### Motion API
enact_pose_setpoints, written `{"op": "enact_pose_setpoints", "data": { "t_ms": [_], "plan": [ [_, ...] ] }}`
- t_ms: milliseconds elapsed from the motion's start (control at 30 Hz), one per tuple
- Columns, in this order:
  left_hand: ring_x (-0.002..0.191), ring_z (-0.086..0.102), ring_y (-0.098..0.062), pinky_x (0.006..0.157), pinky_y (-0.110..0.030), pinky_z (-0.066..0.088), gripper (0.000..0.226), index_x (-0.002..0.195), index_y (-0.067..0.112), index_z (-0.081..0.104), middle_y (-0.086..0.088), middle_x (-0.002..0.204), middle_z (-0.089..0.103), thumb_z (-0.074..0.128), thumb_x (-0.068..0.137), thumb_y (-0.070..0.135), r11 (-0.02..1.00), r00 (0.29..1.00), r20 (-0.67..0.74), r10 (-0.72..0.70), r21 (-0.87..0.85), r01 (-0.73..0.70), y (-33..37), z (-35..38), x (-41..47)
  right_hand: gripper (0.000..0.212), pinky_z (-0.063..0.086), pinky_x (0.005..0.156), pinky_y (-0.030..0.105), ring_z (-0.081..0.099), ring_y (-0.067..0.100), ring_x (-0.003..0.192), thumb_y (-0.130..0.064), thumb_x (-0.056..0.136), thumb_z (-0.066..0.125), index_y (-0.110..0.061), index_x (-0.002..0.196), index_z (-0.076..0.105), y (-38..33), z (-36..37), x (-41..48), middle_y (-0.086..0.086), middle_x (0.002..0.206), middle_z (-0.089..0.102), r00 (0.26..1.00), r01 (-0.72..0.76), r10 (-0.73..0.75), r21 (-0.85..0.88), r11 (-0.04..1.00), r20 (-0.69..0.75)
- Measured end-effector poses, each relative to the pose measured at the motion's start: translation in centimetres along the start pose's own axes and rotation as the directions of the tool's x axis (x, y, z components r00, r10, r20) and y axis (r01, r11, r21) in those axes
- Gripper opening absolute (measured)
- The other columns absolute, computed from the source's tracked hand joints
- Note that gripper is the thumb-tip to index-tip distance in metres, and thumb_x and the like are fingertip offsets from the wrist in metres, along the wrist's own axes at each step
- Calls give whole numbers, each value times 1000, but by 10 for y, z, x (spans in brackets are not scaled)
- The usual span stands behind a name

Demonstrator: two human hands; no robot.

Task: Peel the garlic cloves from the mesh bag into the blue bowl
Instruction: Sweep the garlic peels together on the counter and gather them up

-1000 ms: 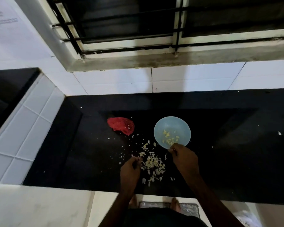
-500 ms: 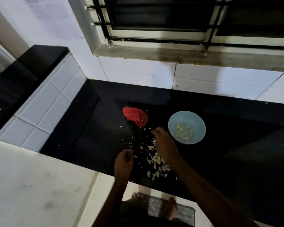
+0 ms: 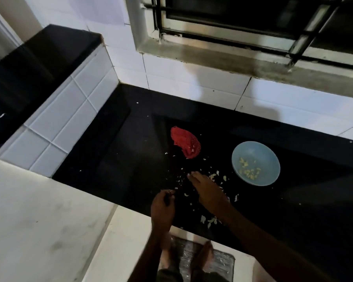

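Observation:
A red mesh bag (image 3: 185, 142) lies on the black counter (image 3: 114, 151), left of a blue bowl (image 3: 256, 163) that holds several peeled garlic cloves (image 3: 248, 168). Pale garlic skins (image 3: 209, 219) are scattered between bag, bowl and the counter's front edge. My right hand (image 3: 207, 190) stretches forward and left over the skins, fingers fairly straight, fingertips just below the bag. My left hand (image 3: 163, 204) is near the front edge with curled fingers pinching something small and dark; what it is I cannot tell.
A white tiled wall and a window sill (image 3: 222, 58) rise behind the counter. A raised tiled block with a black top (image 3: 41, 64) stands at the left. A pale lower surface (image 3: 39, 220) lies front left. My feet stand on a mat (image 3: 194, 259) below.
My right hand left the bowl's rim and moved left across the skins toward the mesh bag. The left hand stayed put, still pinching. The camera swung left and tilted.

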State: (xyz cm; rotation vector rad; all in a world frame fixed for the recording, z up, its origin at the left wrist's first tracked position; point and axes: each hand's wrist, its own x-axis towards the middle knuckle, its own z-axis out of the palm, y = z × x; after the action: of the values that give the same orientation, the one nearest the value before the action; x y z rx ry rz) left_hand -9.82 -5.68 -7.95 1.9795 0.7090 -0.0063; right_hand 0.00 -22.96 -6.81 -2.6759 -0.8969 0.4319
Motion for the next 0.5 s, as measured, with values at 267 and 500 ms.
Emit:
{"op": "enact_pose_setpoints", "data": {
  "t_ms": [267, 500],
  "plan": [
    [99, 66, -7, 84, -17, 44, 13, 104, 25, 72, 8, 104, 72, 65, 97, 16, 999, 993, 114, 7, -48, -2, -14, -7, 13, 60, 46, 104, 34, 54, 28, 125, 8, 79, 61, -9, 136, 56, -27, -23, 58, 9, 140, 51, 995, 32, -29, 31, 999, -92],
    [93, 65, -3, 77, -6, 41, 8, 100, 26, 72, 12, 98, 72, 65, 98, 22, 998, 988, 148, 53, -42, -47, -24, -9, 19, 75, 29, 122, 37, 27, 27, 150, 4, 83, 62, -6, 153, 35, -54, 6, 149, 11, 160, 32, 995, 67, -70, -48, 997, -69]
  ]
}}
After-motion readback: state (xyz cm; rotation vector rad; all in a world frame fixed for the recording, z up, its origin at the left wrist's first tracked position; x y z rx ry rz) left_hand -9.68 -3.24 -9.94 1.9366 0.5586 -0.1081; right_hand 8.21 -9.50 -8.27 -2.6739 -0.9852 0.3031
